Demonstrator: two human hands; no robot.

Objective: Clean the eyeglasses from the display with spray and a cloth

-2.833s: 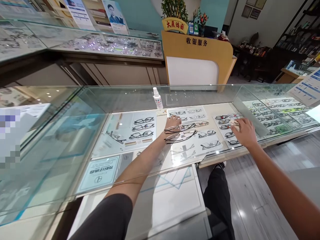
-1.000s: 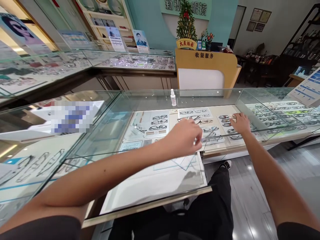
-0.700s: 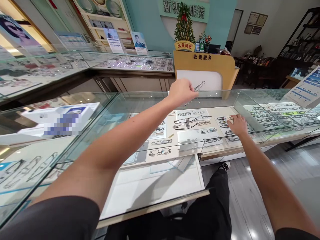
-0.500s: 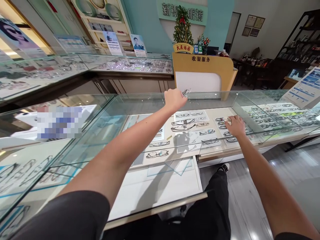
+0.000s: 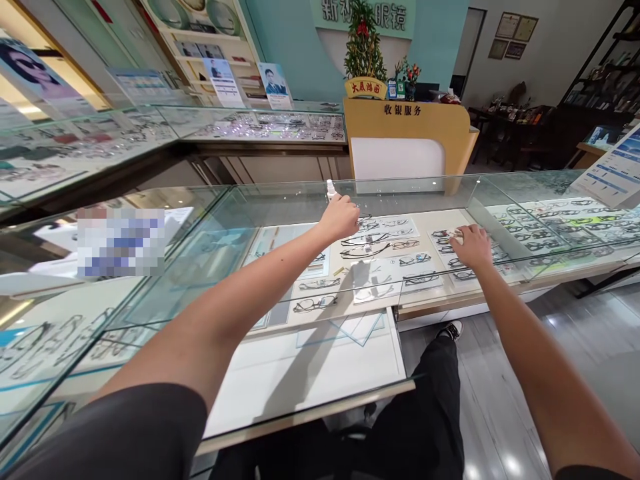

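My left hand [image 5: 340,217] is closed over the far part of the glass counter [image 5: 280,200]; what its fingers hold is hidden. Just beyond it a small white bottle [image 5: 331,189] stands upright, its lower part behind the hand. My right hand [image 5: 470,247] rests on the counter top farther right, fingers bent round a small whitish thing [image 5: 456,234] too small to make out. Under the glass, between the hands, lie eyeglass frames [image 5: 365,251] on pale trays. An open drawer [image 5: 320,373] juts out toward me below.
At the left, papers [image 5: 45,273] lie on the glass. A sign card [image 5: 613,170] stands at the right end. Beyond are another display case [image 5: 260,127] and a yellow cashier desk [image 5: 400,120] with a plant [image 5: 365,50]. My leg and shoe [image 5: 451,329] are below the counter.
My left hand has come down and nearer; the thin spectacle-like item at its fingers no longer shows clearly. The white bottle has come into sight behind it. My right hand has hardly moved.
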